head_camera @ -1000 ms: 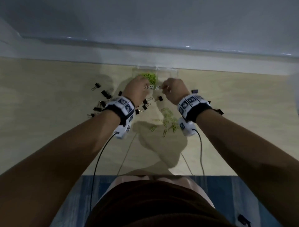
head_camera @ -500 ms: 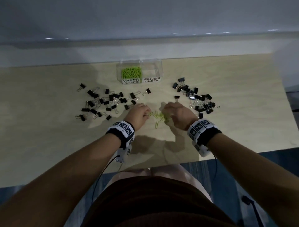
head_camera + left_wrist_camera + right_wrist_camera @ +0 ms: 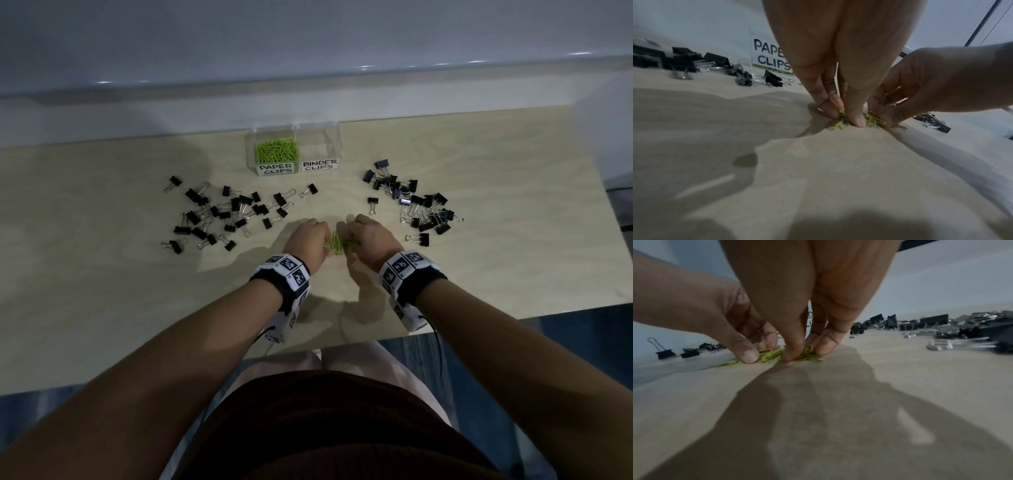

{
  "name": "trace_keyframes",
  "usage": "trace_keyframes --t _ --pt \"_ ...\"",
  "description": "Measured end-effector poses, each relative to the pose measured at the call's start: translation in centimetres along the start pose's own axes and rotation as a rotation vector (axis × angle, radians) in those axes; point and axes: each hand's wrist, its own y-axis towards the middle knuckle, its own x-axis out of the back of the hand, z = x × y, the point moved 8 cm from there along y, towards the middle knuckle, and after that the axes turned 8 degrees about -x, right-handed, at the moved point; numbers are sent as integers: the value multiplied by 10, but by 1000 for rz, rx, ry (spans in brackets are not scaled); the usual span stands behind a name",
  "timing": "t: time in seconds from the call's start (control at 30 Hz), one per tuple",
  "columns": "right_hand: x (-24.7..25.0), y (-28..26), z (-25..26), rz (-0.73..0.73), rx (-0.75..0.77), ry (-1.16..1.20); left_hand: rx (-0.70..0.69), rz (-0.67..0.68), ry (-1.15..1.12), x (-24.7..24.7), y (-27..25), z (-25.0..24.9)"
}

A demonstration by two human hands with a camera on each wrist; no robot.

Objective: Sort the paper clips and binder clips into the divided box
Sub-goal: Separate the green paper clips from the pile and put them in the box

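While fingertips press the table (image 3: 102, 274), each grip, left hand (image 3: 306, 241) and right hand (image 3: 371, 240), pinches green paper clips (image 3: 337, 244).

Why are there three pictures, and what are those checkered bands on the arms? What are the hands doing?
Nothing here is a machine: it is a person wearing three cameras. The big picture comes from a camera on the head, looking down at the table. The other two come from small cameras strapped to the wrists; the checkered wristbands are part of those straps. Each wrist camera looks along its own hand. The left hand and the right hand are together pinching up a little heap of green paper clips. Black binder clips lie scattered on both sides. At the back stands a clear divided box; its paper clip side already has green clips, and no clips show in the binder clip side.
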Motion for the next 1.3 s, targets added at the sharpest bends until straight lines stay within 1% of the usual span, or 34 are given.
trace_keyframes --t 0.17,0.3,0.4,0.53,0.63,0.7,0.73,0.77,0.9,1.0,1.07,1.13,1.27,1.3 --pt "-2 6 -1 19 -6 -90 -39 36 49 4 1 1" --pt "-2 11 -6 10 -22 -90 -56 97 155 2 1 0" --pt "0 16 -12 6 -56 -21 -69 115 221 1 -1 -2" --pt "12 24 -15 20 -114 103 -82 107 264 2 -4 -3" --pt "27 36 -8 34 -146 192 -70 120 198 6 -1 7" --pt "40 50 6 46 -127 276 -21 121 121 16 4 17" --pt "48 59 15 45 -105 315 21 100 68 25 7 23" --pt "57 69 25 33 -80 345 59 51 11 38 10 28" --pt "89 110 76 -55 15 375 193 -228 -225 109 25 56" --pt "96 134 104 -95 0 323 190 -391 -277 159 44 72" --pt "93 144 113 -77 -18 244 178 -480 -287 181 55 77" --pt "91 145 112 -65 -6 174 199 -501 -237 189 66 77" --pt "98 117 83 -146 47 222 203 -346 -70 170 88 72" --pt "96 108 68 -136 34 220 188 -324 -31 164 90 71"
